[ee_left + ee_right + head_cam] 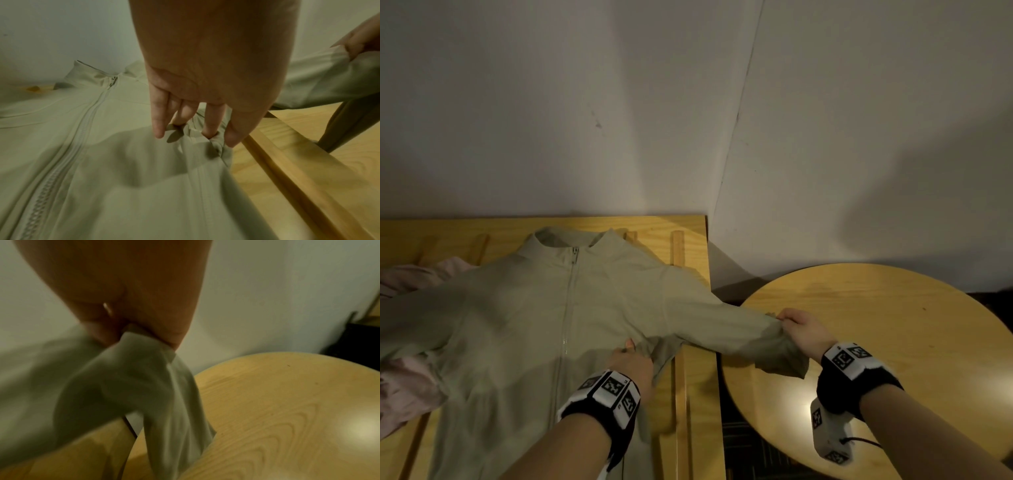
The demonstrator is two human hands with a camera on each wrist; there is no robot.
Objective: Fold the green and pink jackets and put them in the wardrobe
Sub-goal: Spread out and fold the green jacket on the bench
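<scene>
Pale green fabric fills the scene: the zip-front green jacket [524, 318] lies face up, zipped, on the slatted light-wood platform [688, 226], collar toward 12 o'clock. The left hand [628, 359] rests on the jacket's right side near the armpit seam; the left wrist view shows its fingers [158, 116] nearly straight, pointing down, tips pressed into the cloth with small puckers bunched between them, nothing wrapped or pinched. Its forearm comes in from 6 o'clock, wearing a black wrist band with white marker blocks [607, 394].

At 3 o'clock the right hand [803, 329] pinches the cuff end of the jacket's sleeve [739, 329], fingers curled tight on the fabric, holding it out sideways above the round light-wood table [893, 308]; the loose cuff hangs below the grip. That forearm enters from 5 o'clock.

A crumpled pink jacket [410, 387] lies partly under the green one at 9 o'clock.
</scene>
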